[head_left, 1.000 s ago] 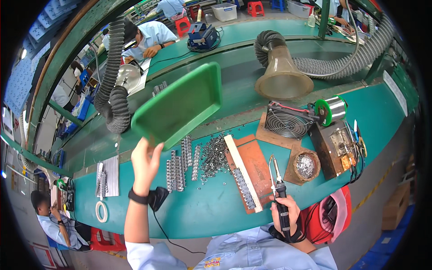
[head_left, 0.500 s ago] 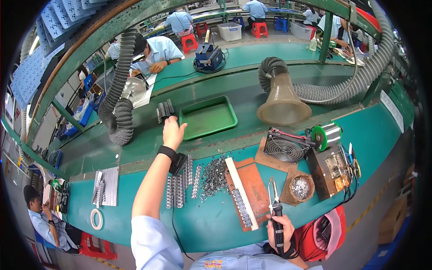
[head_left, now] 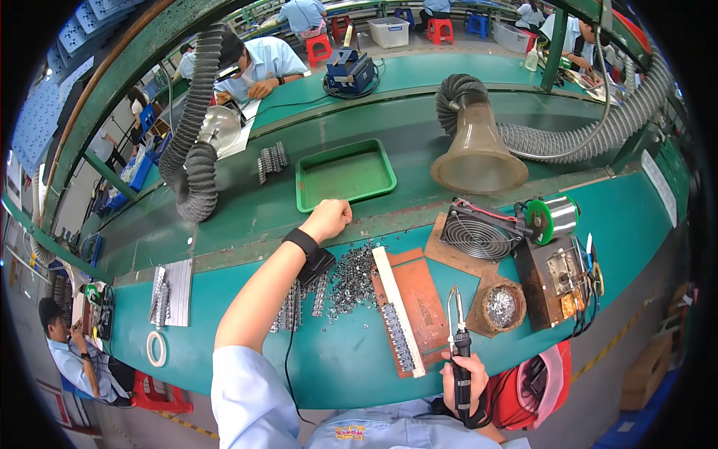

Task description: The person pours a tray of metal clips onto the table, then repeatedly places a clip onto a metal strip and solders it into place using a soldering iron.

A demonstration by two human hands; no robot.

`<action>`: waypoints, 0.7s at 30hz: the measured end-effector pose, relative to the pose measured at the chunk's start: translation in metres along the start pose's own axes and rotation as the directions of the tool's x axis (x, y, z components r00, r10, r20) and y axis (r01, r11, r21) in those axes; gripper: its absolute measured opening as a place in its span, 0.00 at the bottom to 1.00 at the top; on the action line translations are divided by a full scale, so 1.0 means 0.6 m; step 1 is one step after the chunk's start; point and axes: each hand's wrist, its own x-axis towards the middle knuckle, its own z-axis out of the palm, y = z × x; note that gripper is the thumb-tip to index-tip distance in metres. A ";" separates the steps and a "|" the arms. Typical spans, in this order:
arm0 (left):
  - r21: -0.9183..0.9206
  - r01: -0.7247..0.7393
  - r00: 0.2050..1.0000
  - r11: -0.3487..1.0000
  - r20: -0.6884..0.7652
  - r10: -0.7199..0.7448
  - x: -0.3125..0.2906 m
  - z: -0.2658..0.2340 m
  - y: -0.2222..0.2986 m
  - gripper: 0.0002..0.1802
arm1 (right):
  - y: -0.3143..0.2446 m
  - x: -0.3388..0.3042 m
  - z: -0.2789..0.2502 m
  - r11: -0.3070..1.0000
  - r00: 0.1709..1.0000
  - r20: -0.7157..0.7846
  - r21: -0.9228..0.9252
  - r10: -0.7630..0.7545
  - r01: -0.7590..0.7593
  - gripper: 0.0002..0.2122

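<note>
My left hand (head_left: 327, 220) is closed just in front of the green tray (head_left: 345, 176); its curled fingers hide whatever they may hold. A black band with a dark box is on that wrist. My right hand (head_left: 465, 378) grips a black soldering iron (head_left: 462, 352) upright, with a thin curved metal tube beside its tip. Left of the iron, a row of small metal parts (head_left: 399, 337) lies along a pale strip (head_left: 398, 310) on a reddish-brown board (head_left: 420, 303). Loose metal parts (head_left: 351, 280) are heaped beyond my left forearm, next to metal strips (head_left: 288, 310) that it partly covers.
Right are a fan (head_left: 479, 232), a solder wire spool (head_left: 553, 218), a metal-filled holder (head_left: 501, 307) and a soldering station (head_left: 550, 284). Two extraction hoses (head_left: 198, 179) (head_left: 479, 153) hang over the bench. Part strips (head_left: 272, 161) lie beside the tray; tape (head_left: 156, 349) lies left. A co-worker (head_left: 262, 67) sits opposite.
My left hand has drawn back from the part strips left of the tray, moving right and nearer, and its fingers have curled in. My right hand keeps hold of the soldering iron.
</note>
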 end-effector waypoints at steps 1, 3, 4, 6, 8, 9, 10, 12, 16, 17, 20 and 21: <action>-0.019 0.024 1.000 1.000 -0.017 -0.024 0.003 0.004 0.003 0.07 | 0.000 0.001 -0.001 1.000 1.000 0.002 -0.006 -0.002 0.002 0.15; -0.058 0.069 0.996 0.996 -0.051 -0.072 0.006 0.008 0.008 0.05 | 0.001 0.001 -0.002 1.000 1.000 0.003 -0.012 -0.005 0.005 0.15; -0.058 0.068 0.996 0.996 -0.051 -0.071 0.005 0.008 0.009 0.05 | 0.000 0.001 -0.002 1.000 1.000 0.004 -0.010 -0.007 0.007 0.15; -0.036 0.089 0.990 0.995 -0.104 -0.092 -0.002 0.006 0.012 0.04 | 0.000 0.001 -0.001 1.000 1.000 0.004 -0.007 -0.012 0.012 0.15; -0.025 0.097 0.986 0.995 -0.132 -0.100 -0.004 0.008 0.014 0.04 | 0.000 0.001 -0.002 1.000 1.000 0.005 -0.012 -0.013 0.013 0.15; 0.029 0.068 0.985 0.997 -0.160 -0.063 -0.003 0.011 0.012 0.03 | -0.001 0.001 -0.002 1.000 1.000 0.007 -0.015 -0.014 0.014 0.15; 0.082 0.040 0.982 0.996 -0.187 -0.024 -0.001 0.015 0.011 0.04 | -0.001 0.001 -0.002 1.000 1.000 0.010 -0.019 -0.014 0.014 0.15; 0.136 0.018 0.977 0.991 -0.213 0.012 0.000 0.016 0.013 0.04 | -0.003 0.004 -0.004 0.999 0.999 0.032 -0.029 -0.036 0.037 0.14; 0.159 0.063 0.984 0.985 -0.172 -0.035 0.004 0.014 0.015 0.04 | -0.003 0.009 -0.005 0.995 0.994 0.078 -0.049 -0.078 0.082 0.13; 0.106 0.074 0.987 0.992 -0.147 -0.058 0.004 0.008 0.014 0.04 | -0.003 0.010 -0.004 0.996 0.994 0.080 -0.048 -0.077 0.081 0.13; 0.001 0.101 0.991 0.995 -0.089 -0.101 -0.001 -0.010 0.006 0.04 | -0.004 0.011 -0.004 0.995 0.994 0.080 -0.048 -0.080 0.084 0.13; -0.055 0.108 0.993 0.993 -0.047 -0.110 -0.004 -0.018 0.006 0.03 | -0.004 0.013 -0.005 0.995 0.993 0.083 -0.048 -0.086 0.091 0.13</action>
